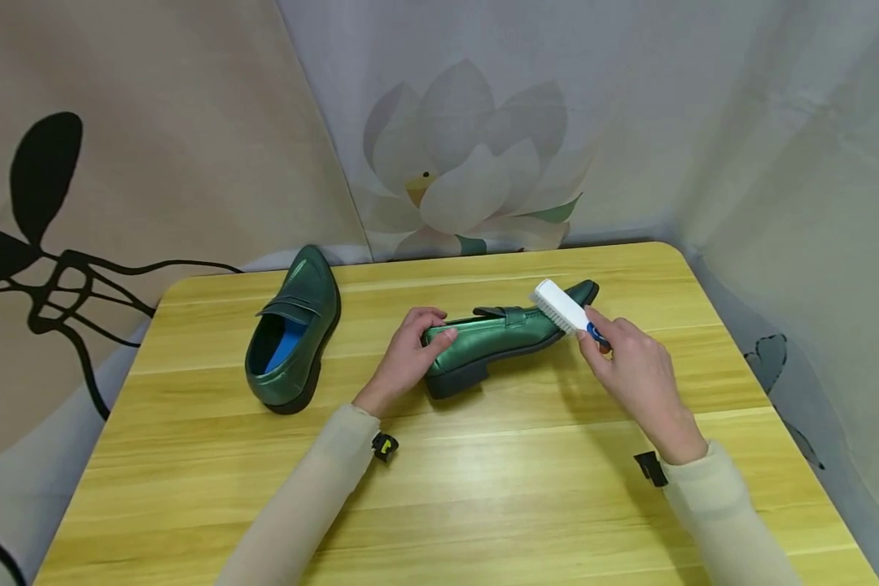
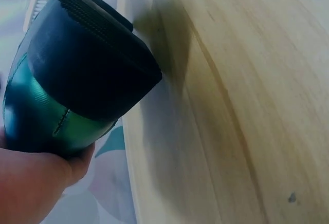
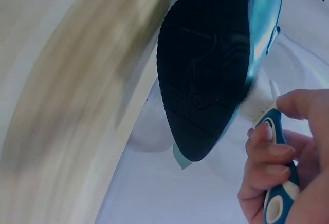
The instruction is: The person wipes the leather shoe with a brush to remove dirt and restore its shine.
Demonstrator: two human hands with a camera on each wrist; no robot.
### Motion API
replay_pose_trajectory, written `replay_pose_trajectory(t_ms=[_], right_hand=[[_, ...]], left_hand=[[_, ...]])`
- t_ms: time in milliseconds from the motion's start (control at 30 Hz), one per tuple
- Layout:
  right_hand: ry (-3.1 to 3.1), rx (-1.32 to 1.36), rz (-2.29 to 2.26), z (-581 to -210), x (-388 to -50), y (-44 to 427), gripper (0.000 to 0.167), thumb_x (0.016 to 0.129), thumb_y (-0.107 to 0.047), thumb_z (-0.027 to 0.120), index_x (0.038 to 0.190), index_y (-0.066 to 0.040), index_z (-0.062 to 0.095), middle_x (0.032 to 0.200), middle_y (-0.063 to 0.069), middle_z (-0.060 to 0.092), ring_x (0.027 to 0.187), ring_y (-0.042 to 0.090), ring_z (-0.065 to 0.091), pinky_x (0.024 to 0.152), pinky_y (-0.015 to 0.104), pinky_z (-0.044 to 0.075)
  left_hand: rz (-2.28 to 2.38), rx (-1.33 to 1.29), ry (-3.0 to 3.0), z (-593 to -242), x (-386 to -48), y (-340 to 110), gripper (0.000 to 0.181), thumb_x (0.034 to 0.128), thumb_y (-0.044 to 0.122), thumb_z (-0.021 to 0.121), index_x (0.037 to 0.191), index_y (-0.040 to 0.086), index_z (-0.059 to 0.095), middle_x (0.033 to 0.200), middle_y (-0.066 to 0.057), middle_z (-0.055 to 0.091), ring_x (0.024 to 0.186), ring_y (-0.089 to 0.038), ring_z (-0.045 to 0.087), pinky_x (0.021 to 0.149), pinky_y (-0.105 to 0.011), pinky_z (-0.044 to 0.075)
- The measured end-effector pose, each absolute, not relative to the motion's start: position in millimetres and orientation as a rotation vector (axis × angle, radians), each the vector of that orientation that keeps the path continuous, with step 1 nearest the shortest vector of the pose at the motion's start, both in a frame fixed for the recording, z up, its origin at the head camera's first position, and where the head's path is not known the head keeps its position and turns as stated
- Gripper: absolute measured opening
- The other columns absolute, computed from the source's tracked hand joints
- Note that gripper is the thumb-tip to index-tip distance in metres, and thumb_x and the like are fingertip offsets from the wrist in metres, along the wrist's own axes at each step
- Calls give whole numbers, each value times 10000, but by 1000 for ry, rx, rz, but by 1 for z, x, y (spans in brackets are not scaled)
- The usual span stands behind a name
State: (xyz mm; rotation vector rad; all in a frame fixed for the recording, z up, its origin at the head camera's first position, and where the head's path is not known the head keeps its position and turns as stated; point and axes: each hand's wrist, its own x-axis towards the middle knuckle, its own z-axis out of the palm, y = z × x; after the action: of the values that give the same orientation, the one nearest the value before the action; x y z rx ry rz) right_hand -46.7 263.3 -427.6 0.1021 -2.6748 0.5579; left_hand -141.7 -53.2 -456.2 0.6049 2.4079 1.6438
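Observation:
A shiny green loafer point(image 1: 494, 335) with a black sole is held a little above the table, its toe pointing right and slightly up. My left hand point(image 1: 412, 350) grips it by the heel, thumb over the near side of the opening. In the left wrist view the black heel block point(image 2: 92, 54) faces the camera. My right hand point(image 1: 633, 370) holds a white brush point(image 1: 559, 306) by its blue and white handle point(image 3: 280, 167). The bristles lie against the shoe's upper near the toe. In the right wrist view the dark outsole point(image 3: 205, 70) shows.
A matching green loafer point(image 1: 293, 334) with a blue insole stands upright on the wooden table point(image 1: 469, 488), left of my left hand. Behind the table hangs a pale cloth point(image 1: 483, 163) with a printed flower. Dark leaf shapes mark the left side.

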Motion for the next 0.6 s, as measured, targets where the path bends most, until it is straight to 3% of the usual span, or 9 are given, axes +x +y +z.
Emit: replay_pose_trajectory(t_ms=[300,600], right_hand=[[-2657,191,535,-429,-38,256,444,966,-201,736,1360,-7,667,832,161,657,542,191,467,457,299,344],[-2680,217,563,-437,-39,251,423,981,-222,725,1351,-24,678,825,114,653,528,140,427,438,280,327]], left_hand=[[1813,638,2388,-455,-140,-49,195,1024,199,681,958,22,631,1347,-137,556,1289,-308,503,1107,-497,369],[1741,853,2642,-453,-149,-47,132,1015,152,686,949,43,652,1331,-133,508,1251,-313,496,1022,-494,432]])
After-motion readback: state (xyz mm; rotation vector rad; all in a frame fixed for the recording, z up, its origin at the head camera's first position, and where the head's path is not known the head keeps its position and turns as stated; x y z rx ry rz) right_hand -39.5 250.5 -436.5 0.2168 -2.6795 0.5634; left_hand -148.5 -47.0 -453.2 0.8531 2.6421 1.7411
